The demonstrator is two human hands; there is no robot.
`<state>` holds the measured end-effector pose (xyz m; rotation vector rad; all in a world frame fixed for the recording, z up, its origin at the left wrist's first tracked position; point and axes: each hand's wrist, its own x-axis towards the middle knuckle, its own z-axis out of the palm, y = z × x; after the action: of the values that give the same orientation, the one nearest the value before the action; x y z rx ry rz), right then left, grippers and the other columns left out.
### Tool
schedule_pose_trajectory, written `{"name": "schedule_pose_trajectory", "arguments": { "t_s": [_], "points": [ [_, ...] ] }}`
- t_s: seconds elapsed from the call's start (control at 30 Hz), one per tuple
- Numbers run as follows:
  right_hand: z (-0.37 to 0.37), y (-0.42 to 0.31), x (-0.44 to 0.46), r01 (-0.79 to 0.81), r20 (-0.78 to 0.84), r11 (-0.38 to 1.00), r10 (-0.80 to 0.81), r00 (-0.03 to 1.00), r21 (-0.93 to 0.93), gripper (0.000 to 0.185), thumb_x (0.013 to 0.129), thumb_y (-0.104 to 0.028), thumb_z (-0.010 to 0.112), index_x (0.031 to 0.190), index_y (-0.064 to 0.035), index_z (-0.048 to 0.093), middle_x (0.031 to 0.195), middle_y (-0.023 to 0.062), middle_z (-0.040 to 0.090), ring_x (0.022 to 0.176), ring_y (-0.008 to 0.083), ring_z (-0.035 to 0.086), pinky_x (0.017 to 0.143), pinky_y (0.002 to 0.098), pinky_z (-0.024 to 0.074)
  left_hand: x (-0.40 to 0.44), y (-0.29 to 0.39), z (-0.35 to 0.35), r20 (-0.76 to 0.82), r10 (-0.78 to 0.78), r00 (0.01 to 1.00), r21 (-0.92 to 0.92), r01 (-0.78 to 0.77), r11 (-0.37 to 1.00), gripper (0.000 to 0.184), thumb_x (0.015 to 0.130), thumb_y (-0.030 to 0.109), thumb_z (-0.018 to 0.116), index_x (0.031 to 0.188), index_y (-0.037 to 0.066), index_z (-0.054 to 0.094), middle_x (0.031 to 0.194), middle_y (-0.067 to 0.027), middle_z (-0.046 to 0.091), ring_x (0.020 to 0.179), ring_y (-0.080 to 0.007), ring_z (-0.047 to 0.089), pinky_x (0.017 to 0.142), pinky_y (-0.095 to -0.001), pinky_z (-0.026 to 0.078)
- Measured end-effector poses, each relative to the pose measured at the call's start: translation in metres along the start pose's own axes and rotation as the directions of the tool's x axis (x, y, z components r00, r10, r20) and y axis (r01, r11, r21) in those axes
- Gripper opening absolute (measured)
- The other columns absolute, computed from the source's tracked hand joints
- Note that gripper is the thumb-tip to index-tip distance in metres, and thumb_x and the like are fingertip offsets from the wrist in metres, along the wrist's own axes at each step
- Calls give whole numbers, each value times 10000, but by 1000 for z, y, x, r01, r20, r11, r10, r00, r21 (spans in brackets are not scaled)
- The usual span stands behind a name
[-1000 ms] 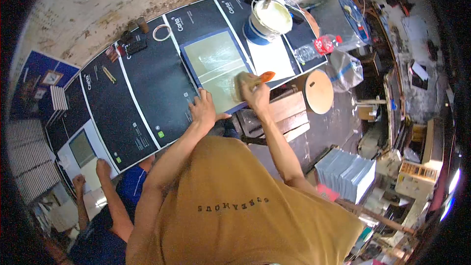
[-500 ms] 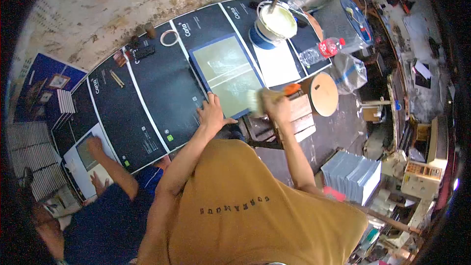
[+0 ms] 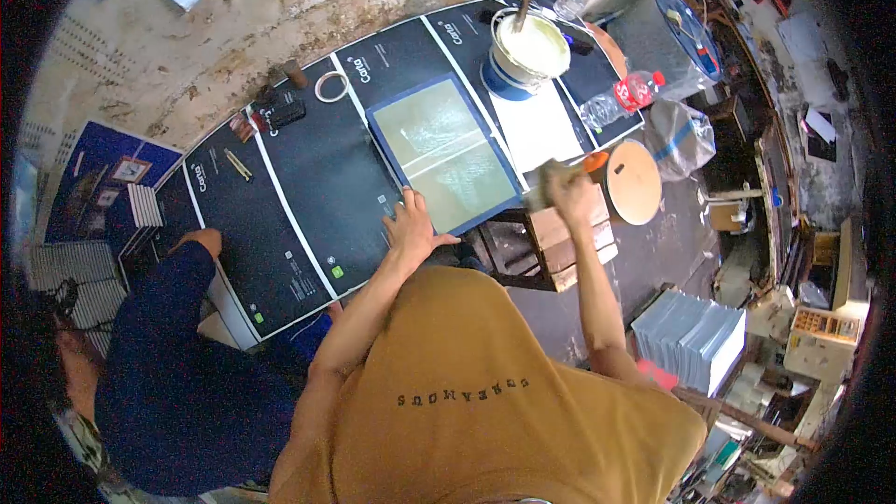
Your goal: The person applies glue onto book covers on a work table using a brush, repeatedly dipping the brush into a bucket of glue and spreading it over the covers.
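A flat panel [image 3: 459,189] with a blue border lies on the black-covered table; its greenish surface has wet, glossy streaks and a pale double line across it. My left hand [image 3: 409,228] rests at the panel's near left edge, fingers spread, thumb along the near side. In my right hand [image 3: 571,196] is a brush [image 3: 595,161] with an orange handle, held just past the panel's right edge; its bristles are blurred. Behind the panel stands a bucket [image 3: 509,82] of pale creamy paste with a stick in it, next to a white sheet [image 3: 537,135].
A roll of tape [image 3: 331,86] lies at the back. Plastic bottles [image 3: 621,101] and a round wooden lid-like disc [image 3: 634,183] are on the right, with a wooden stool [image 3: 565,243] below. A co-worker in dark blue [image 3: 187,383] leans over the table at left.
My right hand has moved the brush rightward, off the panel's surface to beyond its edge. My left hand stays at the panel. The co-worker's arm has shifted across the table's left end.
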<state>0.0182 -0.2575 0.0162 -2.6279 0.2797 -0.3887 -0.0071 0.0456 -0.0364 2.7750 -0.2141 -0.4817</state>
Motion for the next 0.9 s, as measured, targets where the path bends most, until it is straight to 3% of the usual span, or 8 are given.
{"name": "schedule_pose_trajectory", "arguments": {
  "t_s": [0.2,0.27,0.33,0.43,0.53,0.67,0.77,0.9],
  "points": [
    [50,-11,67,123,-186,861,-33,982,493,306,849,-273,775,975,0,718,921,77,744,819,164,674,768,333,517,2,12,-1,72,-49,996,-12,50,999,1222,570,630,860,1391,-85,305,1497,-245,295,1210,-414,540,912,-612,497],
    [69,-67,75,101,65,781,-178,982,616,282,856,-268,765,994,-25,725,948,70,744,864,188,680,823,335,510,7,12,2,98,-70,993,-42,75,996,1265,526,587,903,1396,-87,278,1496,-260,280,1227,-447,527,921,-605,501],
    [106,-72,105,444,63,735,-548,834,512,300,851,-305,763,984,-39,727,887,114,734,795,247,693,755,363,526,8,17,-2,140,-113,984,-35,119,992,1264,514,575,912,1387,-89,284,1488,-260,285,1225,-450,530,921,-593,509],
    [107,-72,180,277,384,957,-288,877,85,338,857,-414,706,995,-107,735,811,199,686,720,383,670,645,446,536,6,26,-7,138,-156,978,-4,159,987,1265,501,561,921,1382,-90,287,1483,-259,291,1218,-449,537,921,-586,516],
    [117,-72,236,525,52,826,-545,837,204,297,895,-368,659,926,-78,714,822,195,687,781,384,680,660,464,518,11,33,-10,161,-224,961,10,225,974,1259,505,524,936,1403,-64,279,1523,-240,263,1245,-423,523,944,-584,506],
    [135,-99,247,554,306,501,-859,410,665,281,874,-336,669,913,-58,668,869,198,691,831,397,670,721,461,522,18,40,-10,230,-319,919,-13,331,944,1216,520,426,966,1427,-9,284,1582,-193,219,1297,-379,490,975,-597,483],
    [170,-109,281,658,625,682,-673,395,319,350,830,-422,720,941,-90,703,914,190,706,860,386,679,749,475,528,18,45,-14,219,-356,908,-13,368,930,1195,507,369,982,1419,14,296,1567,-179,241,1293,-382,493,982,-596,480],
    [147,-180,271,766,417,454,-869,267,455,318,817,-406,742,972,-128,738,987,156,728,919,371,681,808,455,542,20,45,-6,202,-395,896,-47,412,910,1159,511,325,985,1410,37,312,1565,-161,249,1293,-385,492,998,-583,475]
  ]
}}
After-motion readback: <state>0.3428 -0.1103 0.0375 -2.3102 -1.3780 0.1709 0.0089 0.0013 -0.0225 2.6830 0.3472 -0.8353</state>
